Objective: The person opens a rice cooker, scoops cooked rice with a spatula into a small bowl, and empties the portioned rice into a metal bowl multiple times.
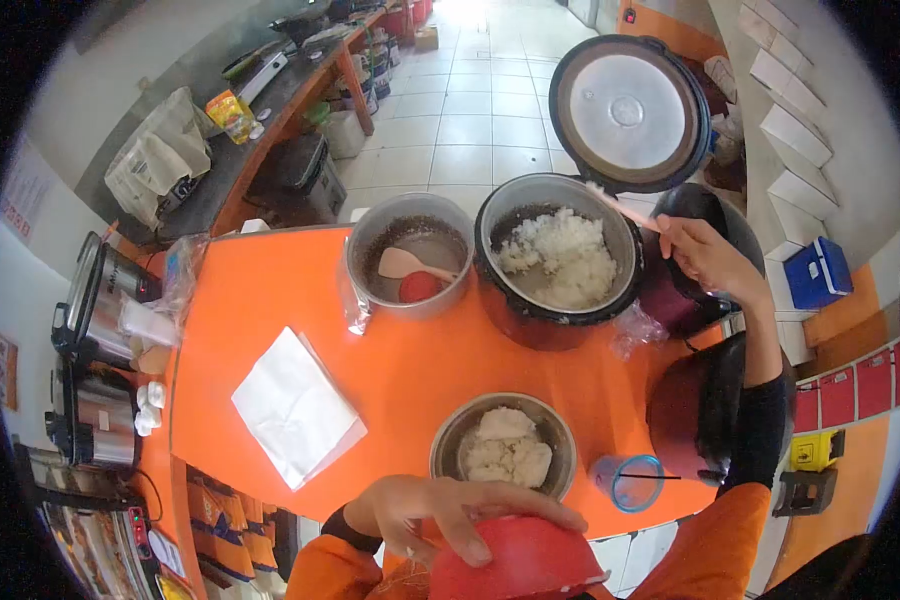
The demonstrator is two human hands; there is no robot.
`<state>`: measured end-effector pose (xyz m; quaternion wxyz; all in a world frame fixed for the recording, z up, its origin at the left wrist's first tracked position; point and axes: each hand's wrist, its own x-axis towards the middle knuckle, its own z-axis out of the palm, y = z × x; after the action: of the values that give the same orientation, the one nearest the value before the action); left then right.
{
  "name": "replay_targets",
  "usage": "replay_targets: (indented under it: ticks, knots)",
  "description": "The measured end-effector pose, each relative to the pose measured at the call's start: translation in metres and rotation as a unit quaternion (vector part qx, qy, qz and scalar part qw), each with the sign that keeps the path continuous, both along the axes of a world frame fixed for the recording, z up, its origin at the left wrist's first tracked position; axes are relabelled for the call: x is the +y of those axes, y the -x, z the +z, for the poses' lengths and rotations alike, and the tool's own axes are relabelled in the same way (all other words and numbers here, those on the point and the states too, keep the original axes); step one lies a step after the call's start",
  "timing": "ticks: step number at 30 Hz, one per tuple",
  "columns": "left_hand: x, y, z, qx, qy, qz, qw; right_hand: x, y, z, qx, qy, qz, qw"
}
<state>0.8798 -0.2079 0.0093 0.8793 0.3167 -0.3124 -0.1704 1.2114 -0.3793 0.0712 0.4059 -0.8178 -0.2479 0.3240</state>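
My left hand (pixel 448 515) holds a red bowl (pixel 515 562) near my body, fingers over its outer side. My right hand (pixel 705 250) grips a pale rice paddle (pixel 625 208), its blade at the right rim of the open rice cooker (pixel 560 327). White rice (pixel 565 258) lies in the cooker's inner pot. Just beyond the red bowl, a metal bowl (pixel 567 440) holds lumps of rice (pixel 508 460). Left of the cooker, a grey pot (pixel 365 215) contains a pink paddle (pixel 400 263) and a small red object (pixel 420 287).
White paper sheets (pixel 295 405) lie on the orange table (pixel 230 300). A blue cup (pixel 635 485) stands near the right edge. The cooker's lid (pixel 630 110) is raised behind it. More cookers (pixel 695 410) stand at the right and far left.
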Motion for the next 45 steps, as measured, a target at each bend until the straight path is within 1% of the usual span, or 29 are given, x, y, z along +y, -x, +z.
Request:
replay_targets:
  ticks: [2, 3, 4, 5, 6, 8, 12, 13, 15, 18, 20, 21, 22, 23, 24, 25, 27, 29, 30, 32, 33, 34, 35, 36, 39, 41, 42, 44, 45]
  knots:
    - [0.004, -0.004, -0.007, -0.005, 0.046, -0.028, 0.999, 0.012, -0.019, -0.016, -0.231, -0.015, 0.140, 0.963]
    - [0.006, -0.006, -0.009, -0.005, 0.062, -0.038, 0.997, 0.017, -0.020, -0.015, -0.229, -0.012, 0.140, 0.963]
    - [0.008, -0.006, -0.006, 0.021, 0.076, -0.022, 0.997, 0.025, -0.019, -0.013, -0.314, 0.113, 0.144, 0.932]
    - [0.011, -0.007, -0.005, 0.033, 0.083, -0.013, 0.996, 0.038, -0.014, -0.009, -0.392, 0.234, 0.144, 0.878]
    - [0.013, -0.009, -0.005, 0.046, 0.091, -0.005, 0.995, 0.052, -0.012, -0.012, -0.392, 0.236, 0.145, 0.877]
    - [0.018, -0.011, -0.006, 0.082, 0.085, 0.008, 0.993, 0.079, -0.014, -0.029, -0.564, 0.306, 0.151, 0.752]
    - [0.028, -0.010, -0.016, 0.135, 0.077, 0.031, 0.987, 0.119, -0.044, -0.087, -0.559, 0.317, 0.147, 0.752]
    - [0.031, -0.010, -0.024, 0.139, 0.097, 0.020, 0.985, 0.125, -0.050, -0.097, -0.546, 0.312, 0.146, 0.764]
    - [0.035, -0.011, -0.034, 0.143, 0.120, 0.009, 0.982, 0.135, -0.056, -0.103, -0.533, 0.307, 0.147, 0.775]
    - [0.039, -0.011, -0.042, 0.130, 0.114, 0.044, 0.984, 0.145, -0.059, -0.112, -0.521, 0.298, 0.213, 0.771]
    - [0.039, -0.008, -0.047, 0.119, 0.112, 0.063, 0.985, 0.152, -0.061, -0.122, -0.548, 0.309, 0.288, 0.722]
    - [0.038, -0.006, -0.050, 0.115, 0.112, 0.070, 0.985, 0.154, -0.058, -0.129, -0.550, 0.310, 0.290, 0.719]
    - [0.035, 0.000, -0.056, 0.215, 0.110, 0.095, 0.966, 0.152, -0.050, -0.140, -0.582, 0.291, 0.318, 0.690]
    - [0.037, 0.000, -0.054, 0.261, 0.108, 0.106, 0.953, 0.150, -0.041, -0.145, -0.612, 0.272, 0.344, 0.658]
    - [0.039, 0.000, -0.050, 0.307, 0.107, 0.117, 0.938, 0.148, -0.026, -0.132, -0.615, 0.274, 0.342, 0.656]
    - [0.046, -0.003, -0.040, 0.434, 0.059, 0.149, 0.887, 0.142, -0.014, -0.115, -0.592, 0.274, 0.379, 0.657]
    - [0.048, -0.005, -0.033, 0.550, 0.011, 0.179, 0.816, 0.137, -0.004, -0.077, -0.569, 0.273, 0.415, 0.656]
    - [0.037, 0.003, -0.035, 0.479, 0.085, 0.198, 0.851, 0.142, -0.010, -0.053, -0.566, 0.299, 0.345, 0.687]
    - [0.031, 0.008, -0.036, 0.443, 0.121, 0.207, 0.864, 0.150, -0.019, -0.053, -0.564, 0.297, 0.346, 0.689]
    - [0.027, 0.012, -0.037, 0.388, 0.172, 0.218, 0.879, 0.165, -0.037, -0.064, -0.607, 0.293, 0.268, 0.688]
    - [0.029, 0.011, -0.037, 0.369, 0.189, 0.222, 0.883, 0.166, -0.044, -0.087, -0.607, 0.292, 0.268, 0.689]
    - [0.037, 0.002, -0.039, 0.243, 0.133, 0.166, 0.946, 0.169, -0.054, -0.118, -0.611, 0.254, 0.324, 0.676]
    - [0.041, -0.001, -0.038, 0.180, 0.102, 0.135, 0.969, 0.174, -0.047, -0.121, -0.612, 0.214, 0.379, 0.660]
    - [0.044, -0.004, -0.037, 0.113, 0.072, 0.108, 0.985, 0.171, -0.040, -0.123, -0.611, 0.212, 0.380, 0.661]
    - [0.041, -0.005, -0.035, 0.104, 0.127, 0.092, 0.982, 0.149, 0.004, -0.113, -0.573, 0.204, 0.428, 0.668]
    - [0.044, -0.007, -0.040, 0.107, 0.121, 0.072, 0.984, 0.131, 0.028, -0.091, -0.580, 0.207, 0.482, 0.623]
    - [0.044, -0.008, -0.042, 0.107, 0.120, 0.064, 0.985, 0.129, 0.027, -0.072, -0.582, 0.209, 0.480, 0.622]
    - [0.041, -0.009, -0.043, 0.086, 0.116, 0.099, 0.984, 0.132, 0.014, -0.039, -0.515, 0.297, 0.426, 0.682]
    - [0.039, -0.008, -0.044, 0.080, 0.116, 0.111, 0.984, 0.134, 0.000, -0.040, -0.514, 0.298, 0.426, 0.682]
